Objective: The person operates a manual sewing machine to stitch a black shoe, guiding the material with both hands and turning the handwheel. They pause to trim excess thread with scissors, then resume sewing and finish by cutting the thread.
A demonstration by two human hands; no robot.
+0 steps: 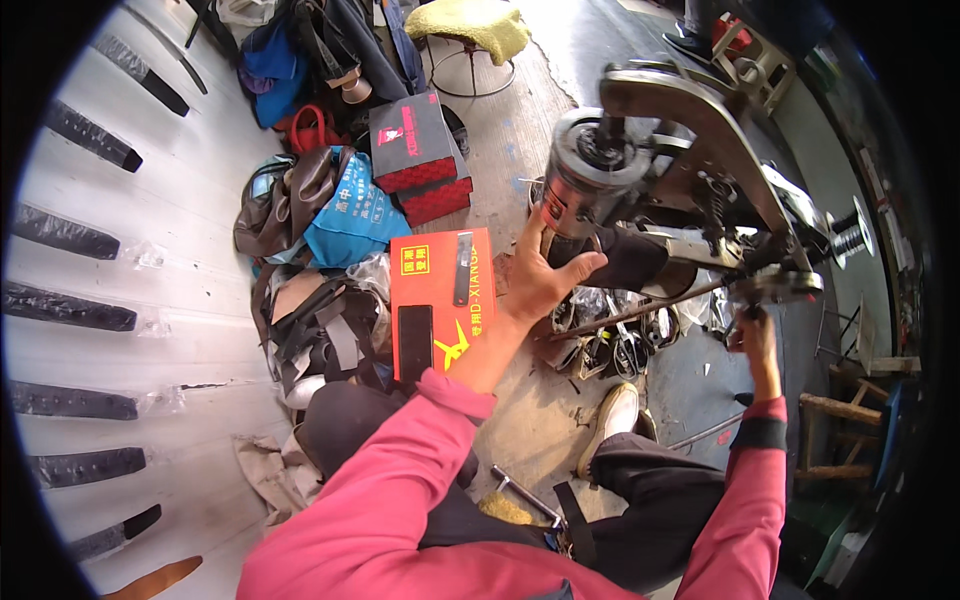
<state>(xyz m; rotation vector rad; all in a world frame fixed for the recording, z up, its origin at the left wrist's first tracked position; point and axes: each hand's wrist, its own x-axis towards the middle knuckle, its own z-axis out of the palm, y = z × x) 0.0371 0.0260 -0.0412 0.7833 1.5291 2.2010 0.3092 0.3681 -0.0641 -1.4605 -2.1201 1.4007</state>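
One chunky metal machine (690, 97), worn curved frame, sits between the hands, round canister (572, 190) up top. Left hand (540, 270) is right by the canister, thumb spread wide, just beside a dark tubular piece (625, 262). Right hand (760, 350) is curled under the wheel (778, 289); can't tell its grip. Flat red box (440, 265) near the left wrist, nubbly yellow stool (470, 28) beyond. Frame blocks stuff behind.

Head cam, fisheye, facing dn, close
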